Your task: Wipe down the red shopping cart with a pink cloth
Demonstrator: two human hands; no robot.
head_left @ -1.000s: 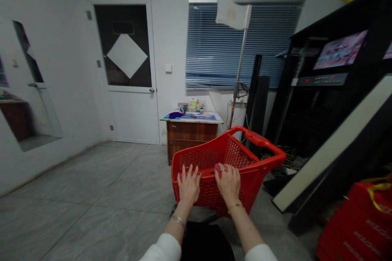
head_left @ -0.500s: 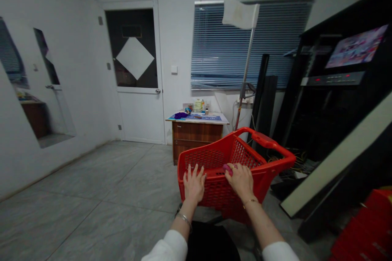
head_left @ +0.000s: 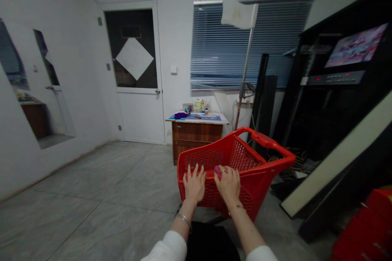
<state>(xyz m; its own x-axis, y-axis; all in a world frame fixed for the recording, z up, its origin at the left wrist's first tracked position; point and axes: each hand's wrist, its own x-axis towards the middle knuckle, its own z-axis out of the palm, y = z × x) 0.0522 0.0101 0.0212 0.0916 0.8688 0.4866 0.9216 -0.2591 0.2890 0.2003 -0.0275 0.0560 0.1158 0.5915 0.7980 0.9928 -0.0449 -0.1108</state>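
A red plastic shopping basket point(head_left: 260, 163) with a mesh wall and a thick handle stands on the floor in front of me, tilted to the right. My left hand point(head_left: 194, 185) rests on its near rim with fingers spread flat. My right hand point(head_left: 228, 183) lies on the same rim just to the right, fingers curled around a small pink object point(head_left: 217, 171).
A wooden cabinet point(head_left: 197, 133) with small items on top stands against the far wall under a blinded window. A white door point(head_left: 134, 73) is at left. Dark shelving with a screen point(head_left: 343, 89) fills the right side. Red boxes point(head_left: 364, 232) sit at the lower right. Grey tile floor point(head_left: 92, 195) spreads left.
The view swung right, then held. In the last half second my right hand slid left along the rim, closer to my left hand. The basket has stayed put.
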